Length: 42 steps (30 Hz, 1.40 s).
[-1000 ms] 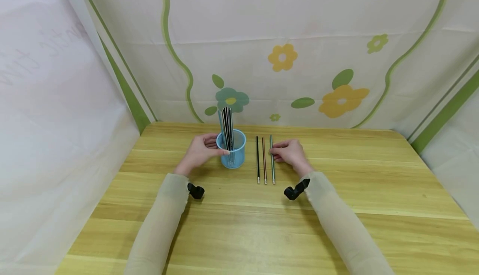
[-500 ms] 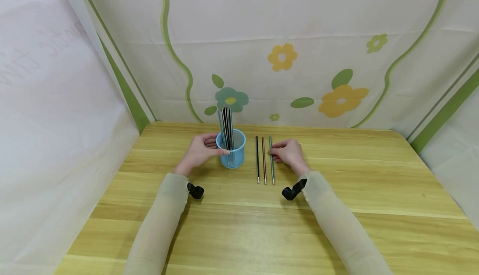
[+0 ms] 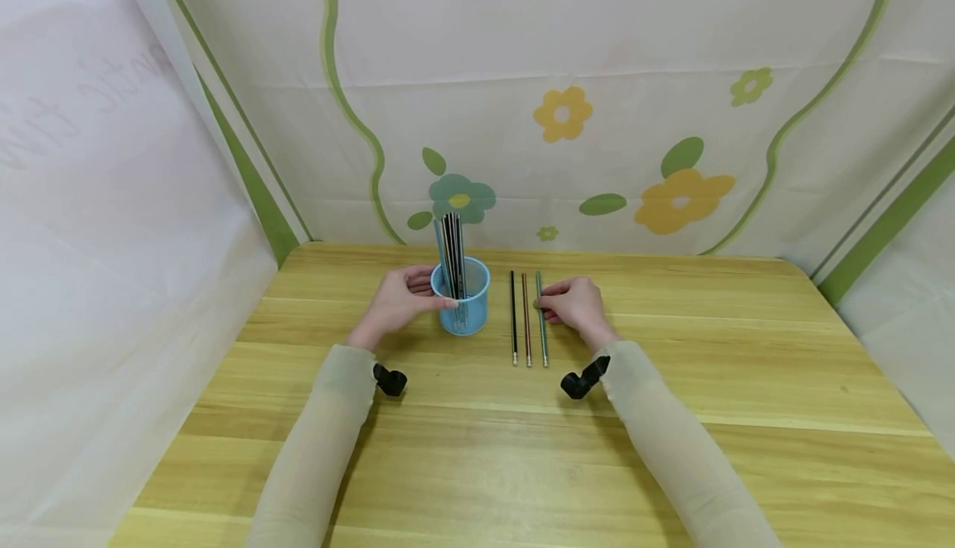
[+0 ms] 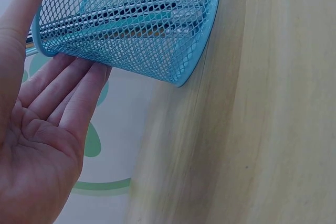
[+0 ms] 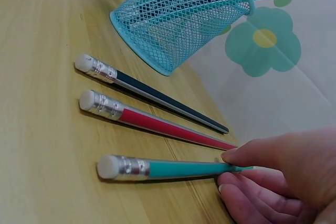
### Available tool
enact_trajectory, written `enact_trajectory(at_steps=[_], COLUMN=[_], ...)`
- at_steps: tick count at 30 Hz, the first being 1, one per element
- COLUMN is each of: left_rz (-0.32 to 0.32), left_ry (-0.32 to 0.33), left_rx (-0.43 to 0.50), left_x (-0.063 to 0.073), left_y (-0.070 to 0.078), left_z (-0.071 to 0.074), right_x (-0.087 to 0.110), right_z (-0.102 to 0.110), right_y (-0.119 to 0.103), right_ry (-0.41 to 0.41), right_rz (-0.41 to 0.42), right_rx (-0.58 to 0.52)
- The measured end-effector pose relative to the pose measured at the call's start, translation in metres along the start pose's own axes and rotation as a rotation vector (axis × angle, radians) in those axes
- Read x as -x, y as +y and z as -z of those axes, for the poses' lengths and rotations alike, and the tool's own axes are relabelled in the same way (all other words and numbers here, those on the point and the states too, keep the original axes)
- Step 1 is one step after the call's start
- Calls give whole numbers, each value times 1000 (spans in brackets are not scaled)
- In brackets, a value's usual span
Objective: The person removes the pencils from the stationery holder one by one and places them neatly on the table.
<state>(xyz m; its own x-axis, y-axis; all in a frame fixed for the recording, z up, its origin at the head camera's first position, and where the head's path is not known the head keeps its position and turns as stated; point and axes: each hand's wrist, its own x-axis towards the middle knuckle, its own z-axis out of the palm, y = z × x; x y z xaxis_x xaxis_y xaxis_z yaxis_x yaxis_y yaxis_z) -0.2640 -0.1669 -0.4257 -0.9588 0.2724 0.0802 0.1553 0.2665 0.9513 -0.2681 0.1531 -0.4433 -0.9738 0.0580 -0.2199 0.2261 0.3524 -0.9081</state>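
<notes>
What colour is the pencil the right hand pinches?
The pencil is teal, clearest in the right wrist view.

Long beige sleeves (image 3: 309, 440) meet small black wrist cameras (image 3: 390, 380).

Cup (image 3: 467, 316): stands on table (image 3: 477, 457), between left hand (image 3: 395, 299) and loose pencils (image 3: 526, 320).
Cup pencils (image 3: 453, 249): inside, tops above rim.
Loose pencils: lie three abreast on table, right of cup, eraser ends toward the person.
Rightmost pencil (image 3: 543, 337): in right hand's (image 3: 578, 303) pinch.
Curtain (image 3: 485, 50): behind table.
</notes>
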Motion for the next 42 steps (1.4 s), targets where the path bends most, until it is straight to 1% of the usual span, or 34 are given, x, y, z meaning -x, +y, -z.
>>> enact_trajectory(at_steps=[10,17,34,39,42], left_rz=[-3,38,45,46,46], left_ry=[-3,-36,-37,-36,-34], left_rx=[1,-8,-17,-15,-14], left_x=[-1,15,16,16,16], left_y=[-1,39,41,42,41], left_z=[0,0,0,0,0], right_x=[0,0,5,6,7], right_z=[-1,0,3,6,9], right_y=[2,2,1,2,2], right_ry=[2,-3,-21,-18,-5], right_rz=[21,30,16,28,42], right_rx=[26,23,-22,-34,-14])
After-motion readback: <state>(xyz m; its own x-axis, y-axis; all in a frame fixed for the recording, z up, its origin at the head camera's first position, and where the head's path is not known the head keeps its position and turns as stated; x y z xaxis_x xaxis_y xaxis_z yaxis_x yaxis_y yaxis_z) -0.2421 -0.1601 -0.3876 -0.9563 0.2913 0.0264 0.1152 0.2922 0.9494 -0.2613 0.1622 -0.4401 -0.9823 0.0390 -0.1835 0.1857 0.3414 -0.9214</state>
